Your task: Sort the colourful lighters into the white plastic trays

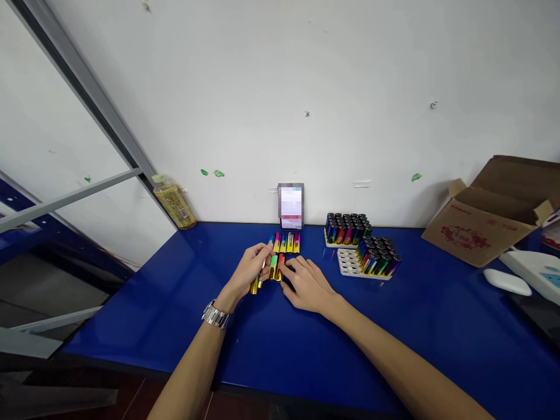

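My left hand [252, 267] is closed around a few shiny gold-ended tubes [254, 287], whose lower ends stick out below the fingers. Beside it lie a green-and-gold tube [273, 267] and a red-and-gold tube [280, 268], flat on the blue table. My right hand [308, 284] rests on the table with its thumb and fingers apart, a fingertip touching the red-and-gold tube. Just behind both hands, a row of several multicoloured tubes [289, 242] lies side by side. The left fingers partly hide what they hold.
A phone [291, 206] leans upright against the wall. To the right stand a full rack [341, 245] and a partly filled white rack [349, 263] of upright dark-topped tubes. A bottle [175, 203], an open cardboard box [479, 224] and a white oval object [507, 282] are farther out.
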`<action>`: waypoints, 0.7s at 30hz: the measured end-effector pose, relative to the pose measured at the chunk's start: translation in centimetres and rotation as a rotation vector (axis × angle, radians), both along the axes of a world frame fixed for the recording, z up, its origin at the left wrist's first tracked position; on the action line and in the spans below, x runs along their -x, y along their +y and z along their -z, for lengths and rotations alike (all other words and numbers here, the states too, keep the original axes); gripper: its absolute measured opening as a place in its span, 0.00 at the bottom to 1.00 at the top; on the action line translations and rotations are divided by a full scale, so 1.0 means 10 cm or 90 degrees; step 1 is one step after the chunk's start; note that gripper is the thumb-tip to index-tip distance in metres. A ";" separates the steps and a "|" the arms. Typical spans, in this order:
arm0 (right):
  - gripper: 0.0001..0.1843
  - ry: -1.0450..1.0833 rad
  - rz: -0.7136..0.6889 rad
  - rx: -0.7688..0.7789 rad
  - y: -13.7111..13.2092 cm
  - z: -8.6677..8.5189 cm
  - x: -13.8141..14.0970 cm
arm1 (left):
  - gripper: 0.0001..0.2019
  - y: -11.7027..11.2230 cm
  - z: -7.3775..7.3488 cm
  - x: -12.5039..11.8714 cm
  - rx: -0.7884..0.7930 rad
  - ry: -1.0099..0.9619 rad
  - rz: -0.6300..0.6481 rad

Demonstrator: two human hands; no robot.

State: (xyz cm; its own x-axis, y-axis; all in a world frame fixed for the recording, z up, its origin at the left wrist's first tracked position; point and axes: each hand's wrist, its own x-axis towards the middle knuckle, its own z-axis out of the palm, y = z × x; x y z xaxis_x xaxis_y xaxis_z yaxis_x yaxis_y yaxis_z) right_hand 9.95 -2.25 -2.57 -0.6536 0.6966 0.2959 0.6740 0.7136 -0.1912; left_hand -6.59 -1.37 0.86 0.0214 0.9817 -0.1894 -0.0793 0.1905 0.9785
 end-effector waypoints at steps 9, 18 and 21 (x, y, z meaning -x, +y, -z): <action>0.14 0.101 0.031 0.041 -0.03 -0.02 0.02 | 0.17 0.00 0.05 -0.05 -0.051 -0.087 0.044; 0.11 0.389 0.072 0.210 0.00 0.02 0.10 | 0.16 -0.05 0.05 -0.08 -0.080 -0.119 0.087; 0.12 0.434 0.082 0.249 0.01 0.03 0.12 | 0.17 -0.06 0.04 -0.11 -0.101 -0.138 0.087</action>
State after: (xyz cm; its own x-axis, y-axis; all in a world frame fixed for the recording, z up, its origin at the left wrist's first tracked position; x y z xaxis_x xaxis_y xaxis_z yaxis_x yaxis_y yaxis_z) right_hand 8.78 -2.18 -2.89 -0.3244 0.8902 0.3198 0.3906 0.4340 -0.8118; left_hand -5.54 -1.92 0.47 0.1793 0.9837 -0.0109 -0.2735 0.0605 0.9600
